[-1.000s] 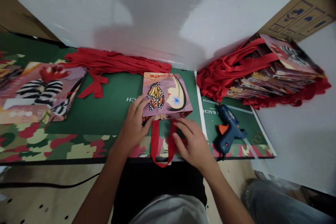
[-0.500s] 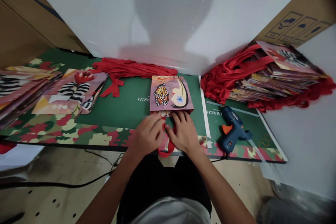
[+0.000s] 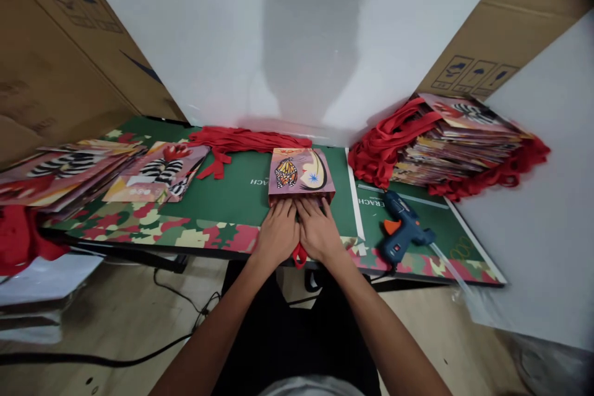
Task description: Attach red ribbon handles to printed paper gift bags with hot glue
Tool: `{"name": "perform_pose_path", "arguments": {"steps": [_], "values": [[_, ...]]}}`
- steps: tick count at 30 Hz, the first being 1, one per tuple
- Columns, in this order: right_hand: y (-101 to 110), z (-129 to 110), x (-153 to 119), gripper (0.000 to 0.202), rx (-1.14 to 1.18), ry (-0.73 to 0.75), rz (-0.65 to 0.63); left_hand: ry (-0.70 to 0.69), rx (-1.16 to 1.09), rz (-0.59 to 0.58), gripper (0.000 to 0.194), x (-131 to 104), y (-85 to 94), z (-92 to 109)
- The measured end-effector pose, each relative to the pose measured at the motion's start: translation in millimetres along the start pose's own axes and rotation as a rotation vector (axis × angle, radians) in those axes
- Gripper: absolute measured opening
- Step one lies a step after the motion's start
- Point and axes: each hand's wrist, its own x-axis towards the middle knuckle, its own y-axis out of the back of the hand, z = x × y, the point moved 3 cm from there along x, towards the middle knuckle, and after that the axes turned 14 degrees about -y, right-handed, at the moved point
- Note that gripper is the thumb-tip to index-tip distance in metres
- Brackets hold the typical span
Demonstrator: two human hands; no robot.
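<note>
A small paper bag (image 3: 301, 174) with a butterfly and a pale face printed on it lies flat at the middle of the green board. My left hand (image 3: 279, 229) and my right hand (image 3: 318, 228) rest side by side at its near, open edge, their fingertips reaching into or under that edge. Both hands lie palm down with fingers stretched forward. Between the wrists a loop of red ribbon (image 3: 299, 255) pokes out toward me. What the fingertips touch inside is hidden.
Red ribbons (image 3: 250, 138) lie along the back. A blue glue gun (image 3: 403, 229) sits at right, before a tall stack of bags (image 3: 459, 142) with red handles. More printed bags (image 3: 160, 173) lie at left. A white panel (image 3: 223, 43) stands behind.
My left hand has gone forward and flattened beside my right hand. The red ribbon loop between them shows less. The view has shifted, showing more of the left stack and its ribbon.
</note>
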Motion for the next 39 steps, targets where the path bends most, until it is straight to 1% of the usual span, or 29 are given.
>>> {"name": "perform_pose_path", "arguments": {"steps": [2,5,12,15,20,22,26,31,33,36,39], "values": [[-1.1,-0.1,1.3,0.059,0.005,0.029,-0.019,-0.009,-0.005,0.010,0.050,-0.5,-2.9,-1.4],[-1.6,0.1,0.5,0.056,0.012,0.016,-0.006,0.004,-0.001,0.040,0.050,-1.1,-4.2,-2.1],[1.5,0.6,-5.4,0.050,0.029,-0.127,0.119,0.016,0.014,0.082,0.047,-1.1,-4.6,-1.8],[0.8,1.4,-5.8,0.049,0.035,-0.126,0.130,0.035,0.006,0.093,0.047,-4.5,-6.0,-4.6],[-0.9,2.1,-6.5,0.053,0.036,-0.124,0.142,0.068,0.003,0.124,0.044,-9.7,-3.9,-4.5],[-1.9,0.8,-6.5,0.051,0.034,-0.125,0.144,0.064,0.008,0.124,0.043,-8.3,-3.3,-4.3],[-4.5,-3.2,-5.5,0.051,0.025,-0.111,0.131,0.049,0.015,0.101,0.048,-2.5,-3.6,-6.3],[-6.0,-5.5,-0.7,0.053,0.020,0.013,0.051,0.005,-0.006,0.060,0.050,-0.8,-5.1,-8.9],[-5.8,-4.5,1.6,0.054,0.021,0.038,0.031,-0.002,-0.010,0.057,0.049,-1.0,-6.0,-9.5],[-5.5,-3.9,2.3,0.054,0.024,0.038,0.029,0.004,-0.009,0.067,0.046,-0.7,-7.8,-9.0],[-4.5,-4.4,-0.4,0.052,0.024,-0.031,0.070,0.040,0.003,0.101,0.046,-1.1,-8.5,-7.4]]}}
